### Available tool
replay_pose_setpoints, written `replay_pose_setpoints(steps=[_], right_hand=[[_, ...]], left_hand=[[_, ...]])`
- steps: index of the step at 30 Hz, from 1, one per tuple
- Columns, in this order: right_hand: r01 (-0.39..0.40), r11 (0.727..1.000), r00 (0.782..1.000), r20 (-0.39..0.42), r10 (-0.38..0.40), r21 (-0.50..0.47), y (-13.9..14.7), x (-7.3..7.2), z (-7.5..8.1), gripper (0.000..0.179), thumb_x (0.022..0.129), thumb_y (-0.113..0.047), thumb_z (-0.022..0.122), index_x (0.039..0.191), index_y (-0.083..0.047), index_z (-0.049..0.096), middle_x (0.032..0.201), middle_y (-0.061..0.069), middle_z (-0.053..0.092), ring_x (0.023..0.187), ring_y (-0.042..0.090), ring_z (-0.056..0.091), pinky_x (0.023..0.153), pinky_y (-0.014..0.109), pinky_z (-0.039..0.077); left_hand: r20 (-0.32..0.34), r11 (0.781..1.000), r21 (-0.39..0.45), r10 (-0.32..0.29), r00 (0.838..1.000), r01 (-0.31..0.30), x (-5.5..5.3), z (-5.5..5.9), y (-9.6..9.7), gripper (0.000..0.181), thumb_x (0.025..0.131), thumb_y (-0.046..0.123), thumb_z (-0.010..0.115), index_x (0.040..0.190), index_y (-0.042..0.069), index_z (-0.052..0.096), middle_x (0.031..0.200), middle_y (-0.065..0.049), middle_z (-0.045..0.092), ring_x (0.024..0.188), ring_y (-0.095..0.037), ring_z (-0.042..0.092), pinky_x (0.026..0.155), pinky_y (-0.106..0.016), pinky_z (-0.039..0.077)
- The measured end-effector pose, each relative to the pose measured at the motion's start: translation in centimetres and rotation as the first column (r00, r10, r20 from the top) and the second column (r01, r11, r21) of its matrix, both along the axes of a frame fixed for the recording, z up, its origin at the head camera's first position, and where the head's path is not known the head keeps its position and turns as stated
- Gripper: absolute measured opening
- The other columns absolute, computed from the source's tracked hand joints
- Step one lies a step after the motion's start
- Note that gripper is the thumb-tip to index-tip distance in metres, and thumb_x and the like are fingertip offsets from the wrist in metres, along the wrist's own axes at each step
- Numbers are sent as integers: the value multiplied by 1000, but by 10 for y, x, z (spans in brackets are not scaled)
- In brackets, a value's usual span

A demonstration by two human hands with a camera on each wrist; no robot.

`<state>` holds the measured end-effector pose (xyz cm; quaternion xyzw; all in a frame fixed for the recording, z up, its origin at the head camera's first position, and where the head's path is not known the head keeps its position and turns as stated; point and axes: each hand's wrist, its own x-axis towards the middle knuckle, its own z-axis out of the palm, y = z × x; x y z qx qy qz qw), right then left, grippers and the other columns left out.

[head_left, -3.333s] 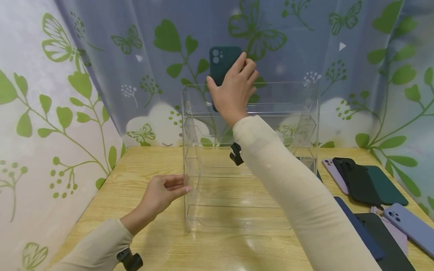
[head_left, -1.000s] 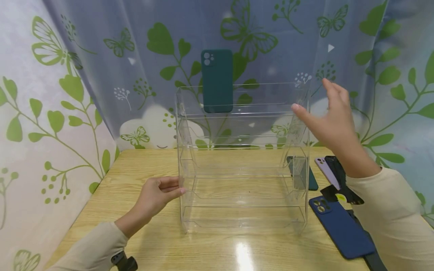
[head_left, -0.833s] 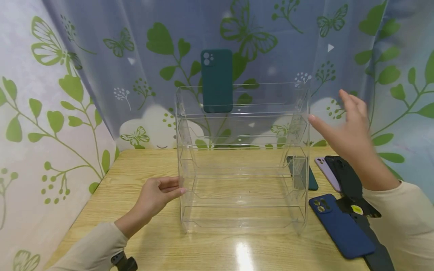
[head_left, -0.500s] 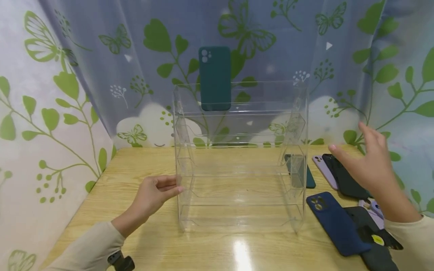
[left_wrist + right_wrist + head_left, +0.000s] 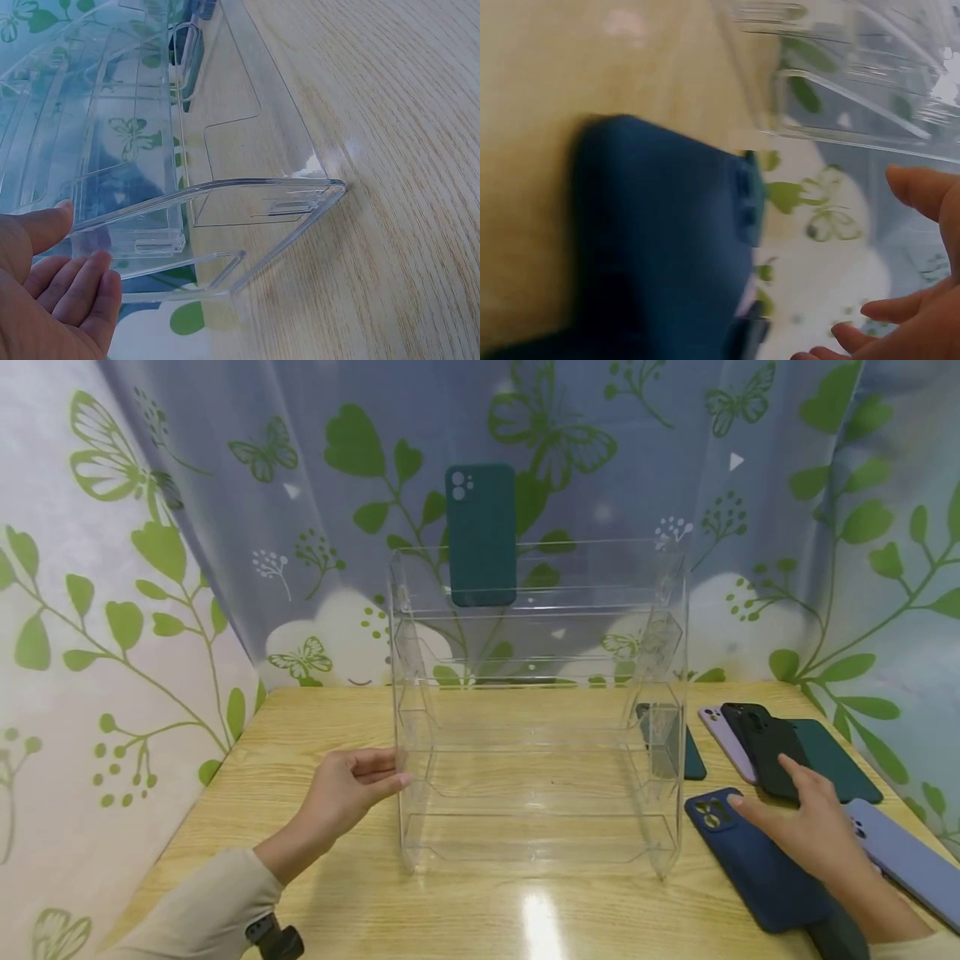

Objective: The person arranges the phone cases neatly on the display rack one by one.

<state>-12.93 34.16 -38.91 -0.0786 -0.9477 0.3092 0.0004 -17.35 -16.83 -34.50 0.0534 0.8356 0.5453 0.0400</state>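
Note:
A clear acrylic tiered display rack [image 5: 536, 810] stands on the wooden table. My left hand [image 5: 348, 797] pinches its left side panel, thumb on one face and curled fingers on the other, as the left wrist view also shows. A dark green phone case [image 5: 482, 539] stands upright in the top tier, left of the middle. My right hand [image 5: 817, 827], thumb and fingers spread apart and holding nothing, hovers over a navy blue phone case [image 5: 757, 868] lying right of the rack. In the right wrist view that navy case [image 5: 682, 225] is blurred, and I cannot tell whether the hand touches it.
More phone cases lie at the right: black [image 5: 780, 752], green [image 5: 832, 756], lilac [image 5: 727, 743] and periwinkle [image 5: 911, 860]. Another dark green case [image 5: 692, 760] lies behind the rack's right side. A patterned curtain [image 5: 300, 527] hangs behind the table [image 5: 315, 718].
My right hand has let go of the green case in the top tier, then moved right and down to the navy case. The left hand has kept its hold on the rack.

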Motion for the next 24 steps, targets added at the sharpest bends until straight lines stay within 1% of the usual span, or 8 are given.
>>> replay_pose_setpoints(steps=[1,3,4,9,12,17,21,24], right_hand=[[-10,1000,999,35,10,-15,1,0,-4,104,92,-55,56,150,6,-5,145,46,-7,126,68,8,83,79,26],[-35,999,996,77,37,-35,1,-1,-12,105,91,-55,57,149,7,-5,144,47,-6,125,68,8,84,79,27],[-48,998,995,84,51,-32,1,-2,-16,106,91,-54,58,149,9,-4,143,47,-2,125,68,11,84,78,29],[-107,994,991,90,103,32,-2,-7,-32,106,87,-53,64,147,14,7,138,47,16,121,66,21,83,75,33],[-132,988,989,74,126,81,-4,-9,-39,106,85,-50,69,145,17,13,135,50,20,117,67,25,82,75,36],[-137,983,990,46,132,124,-8,-10,-45,106,81,-46,74,142,20,19,131,51,20,114,68,26,83,75,34],[-130,980,991,65,121,149,-10,-10,-48,108,77,-48,76,141,20,21,131,49,20,114,69,23,82,79,29],[-127,978,990,85,114,167,-11,-11,-49,108,77,-49,76,141,19,22,132,49,20,113,70,23,79,80,28]], left_hand=[[-1,1000,1,-2,1000,2,0,0,0,47,86,17,73,125,-5,60,120,-23,63,106,-30,66,84,-30,56],[-1,1000,4,0,1000,0,1,1,0,47,86,17,73,125,-5,60,120,-23,63,106,-30,66,84,-30,56],[-1,1000,4,0,1000,0,1,1,0,46,86,17,73,125,-5,60,120,-23,63,105,-30,66,84,-30,56],[-5,1000,6,0,1000,0,0,0,0,46,86,16,73,125,-5,60,120,-23,63,105,-30,66,83,-29,56],[-8,1000,7,2,1000,-2,0,-1,0,46,86,16,73,125,-6,60,120,-23,63,105,-30,66,83,-29,56],[-7,1000,13,7,1000,-7,0,-1,0,47,86,16,74,124,-6,60,120,-23,63,105,-30,66,84,-29,56],[-2,1000,10,11,1000,-11,0,0,1,47,86,16,74,124,-6,60,119,-23,63,105,-30,66,83,-30,56],[1,1000,4,15,1000,-15,0,0,1,47,86,16,74,125,-6,60,119,-23,63,105,-30,66,83,-30,56]])
